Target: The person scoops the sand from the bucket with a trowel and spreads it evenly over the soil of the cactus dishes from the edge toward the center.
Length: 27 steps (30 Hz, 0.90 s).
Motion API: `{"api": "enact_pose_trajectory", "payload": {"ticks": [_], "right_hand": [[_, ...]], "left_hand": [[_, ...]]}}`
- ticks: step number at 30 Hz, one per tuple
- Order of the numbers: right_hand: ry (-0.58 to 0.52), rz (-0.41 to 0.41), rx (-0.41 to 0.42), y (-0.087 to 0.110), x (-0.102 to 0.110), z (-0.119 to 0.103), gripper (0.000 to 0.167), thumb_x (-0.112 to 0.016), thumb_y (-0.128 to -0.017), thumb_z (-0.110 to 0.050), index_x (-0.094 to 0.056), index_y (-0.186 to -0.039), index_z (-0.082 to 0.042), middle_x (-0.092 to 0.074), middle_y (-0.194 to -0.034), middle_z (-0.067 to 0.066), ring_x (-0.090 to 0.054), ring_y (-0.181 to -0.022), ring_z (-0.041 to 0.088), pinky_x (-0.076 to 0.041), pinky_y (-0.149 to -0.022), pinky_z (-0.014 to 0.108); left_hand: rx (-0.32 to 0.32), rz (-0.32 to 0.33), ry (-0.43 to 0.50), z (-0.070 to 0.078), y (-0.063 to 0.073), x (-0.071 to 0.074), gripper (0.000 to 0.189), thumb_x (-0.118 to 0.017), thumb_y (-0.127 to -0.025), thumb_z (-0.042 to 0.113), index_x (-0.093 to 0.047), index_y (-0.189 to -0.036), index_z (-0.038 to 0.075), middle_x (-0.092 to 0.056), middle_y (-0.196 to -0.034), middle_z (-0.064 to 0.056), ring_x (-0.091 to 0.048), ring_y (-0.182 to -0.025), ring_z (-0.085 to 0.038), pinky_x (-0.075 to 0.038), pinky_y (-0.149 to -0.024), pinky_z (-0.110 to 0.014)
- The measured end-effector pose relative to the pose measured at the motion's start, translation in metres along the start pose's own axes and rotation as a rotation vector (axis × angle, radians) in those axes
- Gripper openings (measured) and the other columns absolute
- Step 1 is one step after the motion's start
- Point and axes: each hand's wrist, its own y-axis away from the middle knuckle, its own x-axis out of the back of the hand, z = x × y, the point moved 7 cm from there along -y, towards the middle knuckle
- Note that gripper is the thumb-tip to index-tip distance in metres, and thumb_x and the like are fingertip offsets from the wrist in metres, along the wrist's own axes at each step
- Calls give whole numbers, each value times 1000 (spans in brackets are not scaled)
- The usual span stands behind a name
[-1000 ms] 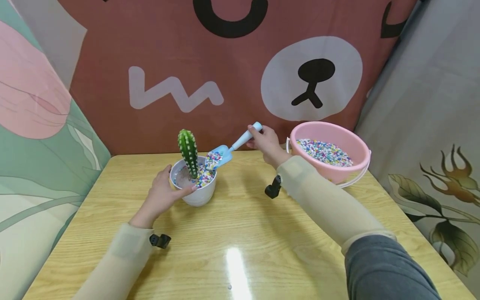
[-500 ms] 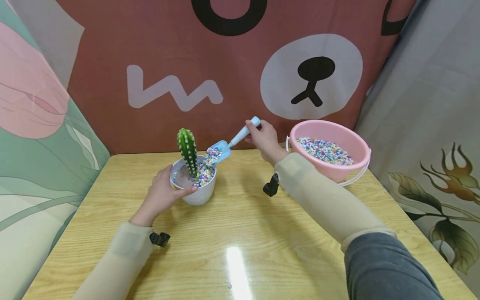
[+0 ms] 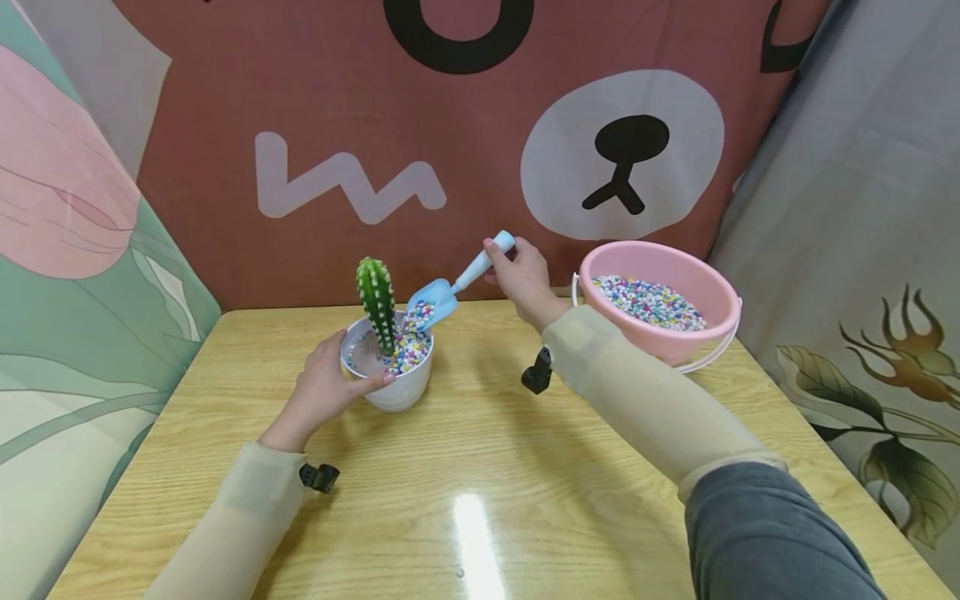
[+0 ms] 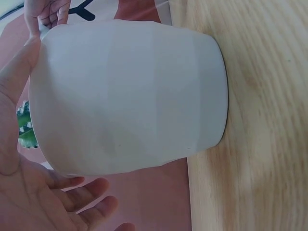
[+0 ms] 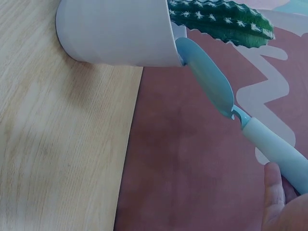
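A green cactus (image 3: 376, 302) stands in a white flower pot (image 3: 401, 393), with coloured beads (image 3: 411, 353) heaped on the pot's right side. My left hand (image 3: 326, 387) holds the pot by its left side, thumb over the near rim. In the left wrist view the pot's wall (image 4: 130, 96) fills the middle, between thumb and fingers. My right hand (image 3: 523, 279) grips the handle of a light blue toy shovel (image 3: 474, 271). Its scoop tilts down at the pot's right rim, a few beads still on it. In the right wrist view the scoop (image 5: 211, 79) meets the rim.
A pink bucket (image 3: 660, 343) with a white handle stands at the table's right rear, partly filled with beads. The wooden table (image 3: 420, 492) backs onto a brown bear-print cloth (image 3: 337, 108). Patterned curtains hang at both sides.
The shovel has tipped more steeply and moved slightly left, my right hand with it. Beads have slid off the scoop into the pot. My left hand stays on the pot.
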Motion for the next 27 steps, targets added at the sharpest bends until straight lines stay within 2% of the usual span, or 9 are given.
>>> {"api": "enact_pose_trajectory", "payload": {"ticks": [7, 14, 21, 27], "right_hand": [[5, -6, 9, 1, -3, -3, 40, -62, -105, -36, -59, -125, -1, -63, -118, 15, -71, -103, 30, -59, -87, 30], [3, -26, 18, 2, -7, -1, 40, -61, -105, -35, -58, -126, -1, -63, -120, 17, -70, -107, 34, -58, -87, 31], [12, -19, 16, 1, -9, 0, 40, -61, -106, -36, -58, -125, -1, -63, -117, 17, -69, -111, 37, -59, -87, 31], [5, -15, 30, 2, -12, -2, 38, -60, -106, -34, -58, -124, 0, -63, -116, 17, -70, -104, 30, -58, -88, 32]], "left_hand": [[-8, -5, 8, -1, -2, 1, 116, -81, -85, 51, -17, -159, -11, -25, -160, -37, -23, -146, -56, -25, -112, -74], [-6, -55, 39, -7, -4, -1, 118, -81, -86, 51, -13, -161, -9, -20, -163, -35, -19, -148, -54, -22, -114, -72], [-14, -69, 51, -10, -5, -2, 118, -81, -87, 51, -12, -161, -8, -19, -164, -34, -18, -149, -54, -22, -114, -72], [-26, -67, 60, -11, -5, 0, 117, -81, -87, 50, -12, -161, -8, -19, -163, -34, -18, -149, -54, -21, -114, -72]]}}
